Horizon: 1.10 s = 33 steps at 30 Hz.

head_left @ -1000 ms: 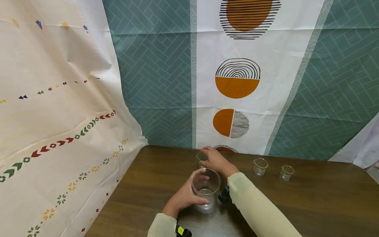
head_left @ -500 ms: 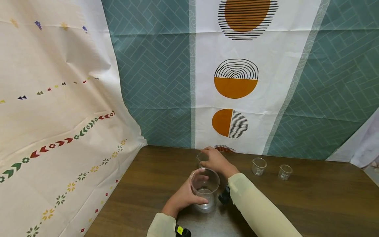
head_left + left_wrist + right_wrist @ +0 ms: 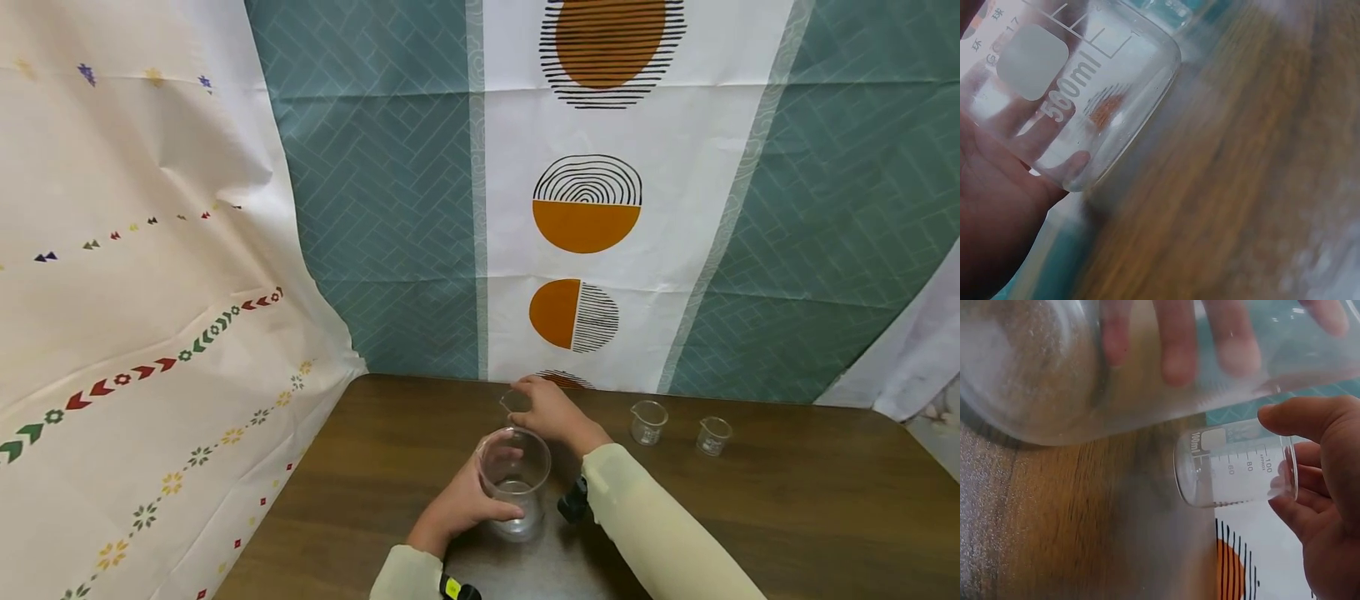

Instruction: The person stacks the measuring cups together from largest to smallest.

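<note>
Gripping a wide, round clear-glass beaker [image 3: 522,493], the left hand [image 3: 459,502] could drift, chipping the narrower, round clear-glass beaker [image 3: 1234,470] the right hand [image 3: 550,411] pinches

The place is looking like a makeshift corner for handling labware, though what kind of building is housing it cannot be told. A cream cloth [image 3: 112,292] with folk-like flowers and arrows is hanging at the left, and a green cloth [image 3: 375,208] with a white panel [image 3: 517,233] of orange and black circles is covering the back. Only the glassware is suggesting a lab: a large beaker [image 3: 1079,81] is bearing "500ml", a small beaker [image 3: 1229,465] is showing a printed scale, and a third beaker [image 3: 648,423] and a fourth beaker [image 3: 714,437] are standing on a wood-grained table [image 3: 840,500].
</note>
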Available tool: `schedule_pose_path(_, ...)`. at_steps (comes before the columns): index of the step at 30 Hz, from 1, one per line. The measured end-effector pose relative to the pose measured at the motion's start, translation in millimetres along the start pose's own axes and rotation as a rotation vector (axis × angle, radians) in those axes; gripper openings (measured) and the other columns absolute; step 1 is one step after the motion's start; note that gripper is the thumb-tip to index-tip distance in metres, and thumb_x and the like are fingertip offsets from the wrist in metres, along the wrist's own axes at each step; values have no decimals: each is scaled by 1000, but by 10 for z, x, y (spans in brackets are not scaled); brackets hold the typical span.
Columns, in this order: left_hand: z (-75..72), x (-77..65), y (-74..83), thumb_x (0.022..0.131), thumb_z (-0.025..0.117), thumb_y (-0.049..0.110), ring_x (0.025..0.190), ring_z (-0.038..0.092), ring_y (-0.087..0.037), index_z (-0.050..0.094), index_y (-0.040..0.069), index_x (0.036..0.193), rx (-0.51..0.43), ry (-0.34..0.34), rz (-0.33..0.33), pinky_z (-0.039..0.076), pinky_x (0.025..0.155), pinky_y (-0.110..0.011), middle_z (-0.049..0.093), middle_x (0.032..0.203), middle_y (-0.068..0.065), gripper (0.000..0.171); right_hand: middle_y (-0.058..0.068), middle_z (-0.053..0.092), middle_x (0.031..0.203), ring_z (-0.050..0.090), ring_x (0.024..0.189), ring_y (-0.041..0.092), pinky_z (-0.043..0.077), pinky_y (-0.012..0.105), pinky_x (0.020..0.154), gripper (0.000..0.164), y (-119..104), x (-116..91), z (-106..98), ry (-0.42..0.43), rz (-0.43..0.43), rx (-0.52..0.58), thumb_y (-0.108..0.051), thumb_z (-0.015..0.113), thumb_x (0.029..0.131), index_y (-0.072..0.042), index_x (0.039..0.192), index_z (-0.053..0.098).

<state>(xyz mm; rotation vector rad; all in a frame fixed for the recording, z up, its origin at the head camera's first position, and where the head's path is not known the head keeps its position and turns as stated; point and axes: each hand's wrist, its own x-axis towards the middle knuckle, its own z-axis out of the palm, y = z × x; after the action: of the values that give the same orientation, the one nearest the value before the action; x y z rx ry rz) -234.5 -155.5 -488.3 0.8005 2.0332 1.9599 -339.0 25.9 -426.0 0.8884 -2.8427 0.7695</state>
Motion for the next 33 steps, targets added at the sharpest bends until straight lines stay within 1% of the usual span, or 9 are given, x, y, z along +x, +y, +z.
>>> schedule_pose_path(4, 38, -4, 3, 72, 85, 10, 137, 41, -33, 25, 24, 149, -15, 18, 2, 38, 109, -41, 43, 145, -16, 99, 15, 57, 135, 54, 123, 32, 44, 48, 104, 53, 15, -49, -18, 0, 1, 11, -26, 72, 85, -4, 131, 59)
schedule_pose_path(11, 59, 7, -1, 70, 85, 6, 134, 42, -37, 24, 20, 148, -25, 41, 24, 39, 108, -44, 43, 144, -21, 100, 14, 58, 133, 56, 121, 31, 45, 46, 103, 52, 17, -94, -85, 0, -5, -23, -27, 71, 85, -4, 130, 60)
schedule_pose_path(18, 77, 11, 2, 70, 86, 6, 134, 42, -36, 24, 17, 148, -36, 41, 44, 39, 107, -39, 41, 144, -22, 100, 14, 58, 133, 55, 121, 32, 44, 48, 102, 51, 12, -153, -201, 9, -32, -35, -26, 73, 84, -4, 129, 60)
schedule_pose_path(21, 72, 15, 8, 70, 86, 6, 134, 42, -36, 24, 18, 148, -38, 45, 47, 39, 108, -39, 41, 144, -21, 100, 13, 57, 133, 55, 122, 31, 44, 47, 103, 52, 11, -152, -230, 2, -31, -54, -28, 72, 85, -6, 131, 59)
schedule_pose_path(27, 64, 16, 8, 70, 85, 6, 135, 41, -36, 25, 21, 148, -29, 50, 34, 36, 109, -46, 43, 144, -18, 99, 13, 57, 133, 55, 121, 30, 44, 46, 103, 54, 5, -158, -261, -6, -40, -62, -28, 72, 85, -4, 131, 58)
schedule_pose_path(33, 64, 17, 0, 71, 85, 7, 136, 41, -34, 25, 22, 148, -20, 43, 25, 31, 113, -45, 42, 144, -18, 99, 14, 56, 134, 55, 122, 31, 44, 48, 103, 53, -19, -205, -299, -15, -43, -62, -28, 71, 86, -4, 132, 58)
